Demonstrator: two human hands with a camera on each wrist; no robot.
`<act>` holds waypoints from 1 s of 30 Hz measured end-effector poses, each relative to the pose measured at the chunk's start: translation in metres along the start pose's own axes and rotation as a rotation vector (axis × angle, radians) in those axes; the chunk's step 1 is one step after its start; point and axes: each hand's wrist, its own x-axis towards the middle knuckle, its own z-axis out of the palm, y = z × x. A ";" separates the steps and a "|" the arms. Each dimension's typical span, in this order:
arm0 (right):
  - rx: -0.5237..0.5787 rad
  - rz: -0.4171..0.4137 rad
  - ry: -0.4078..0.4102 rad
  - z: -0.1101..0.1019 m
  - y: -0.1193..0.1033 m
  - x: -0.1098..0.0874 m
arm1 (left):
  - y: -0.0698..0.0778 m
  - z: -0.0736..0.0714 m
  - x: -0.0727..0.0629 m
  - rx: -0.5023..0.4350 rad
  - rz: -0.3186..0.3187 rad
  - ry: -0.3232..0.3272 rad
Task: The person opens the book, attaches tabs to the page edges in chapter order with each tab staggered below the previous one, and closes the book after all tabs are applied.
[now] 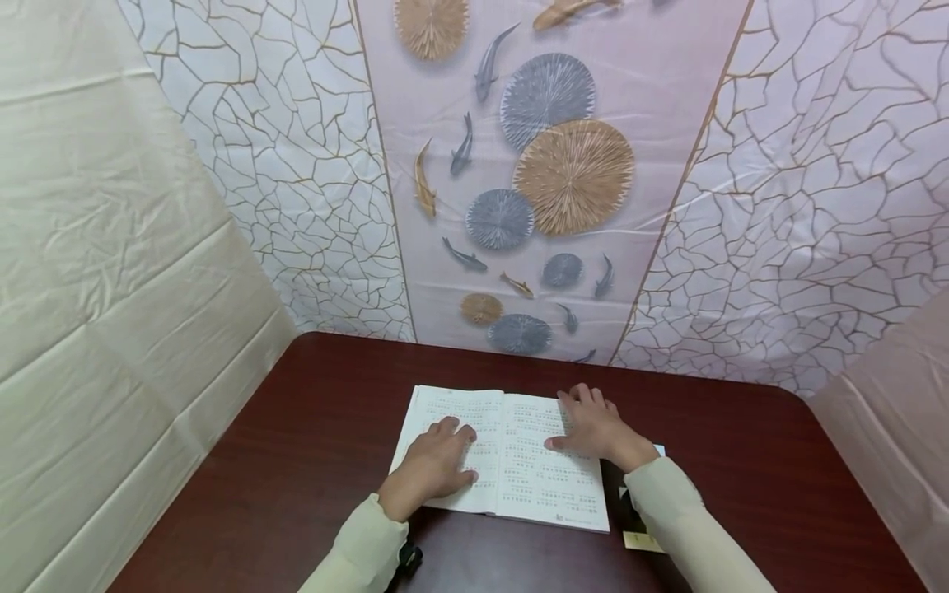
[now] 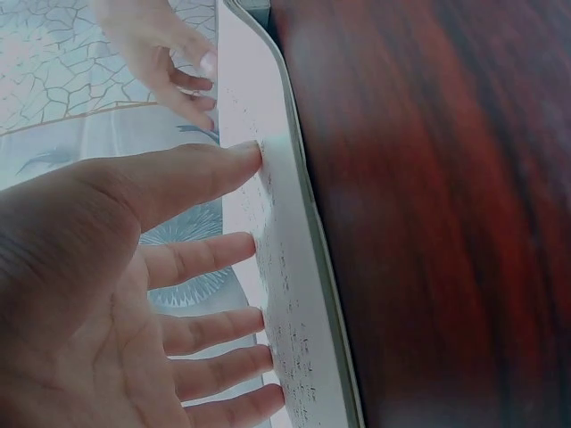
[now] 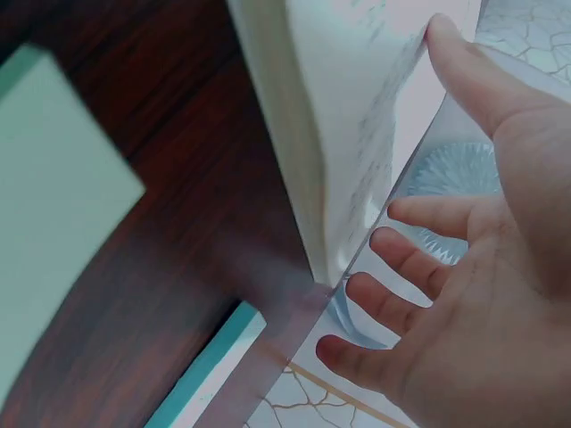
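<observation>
An open book (image 1: 519, 486) with printed pages lies flat on the dark red-brown table. My left hand (image 1: 433, 461) rests on its left page, fingers spread; in the left wrist view the fingertips and thumb (image 2: 192, 178) meet the paper. Over the upper part of the right page is my right hand (image 1: 593, 424), its fingers reaching to the top outer corner. The right wrist view shows that thumb touching the page of the book (image 3: 348, 107), with the other fingers (image 3: 384, 303) apart and relaxed near its edge. Neither hand grips anything.
Beside the book, partly under the right forearm, lie a yellow slip (image 1: 642, 541) and a dark item (image 1: 626, 502). A light-blue-edged object (image 3: 210, 366) is near the right wrist. Patterned cloth (image 1: 519, 272) hangs behind the table (image 1: 311, 445), with plain cloth walls at both sides.
</observation>
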 end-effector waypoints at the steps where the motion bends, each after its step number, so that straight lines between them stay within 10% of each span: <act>1: -0.015 -0.003 0.000 0.001 0.001 0.000 | 0.000 0.000 0.000 -0.001 -0.001 -0.002; 20: -0.210 0.017 0.139 0.004 -0.003 -0.003 | 0.000 0.001 0.001 -0.035 -0.026 -0.022; 30: 0.608 0.164 0.220 -0.017 0.007 -0.012 | -0.001 0.002 0.001 -0.045 -0.008 -0.005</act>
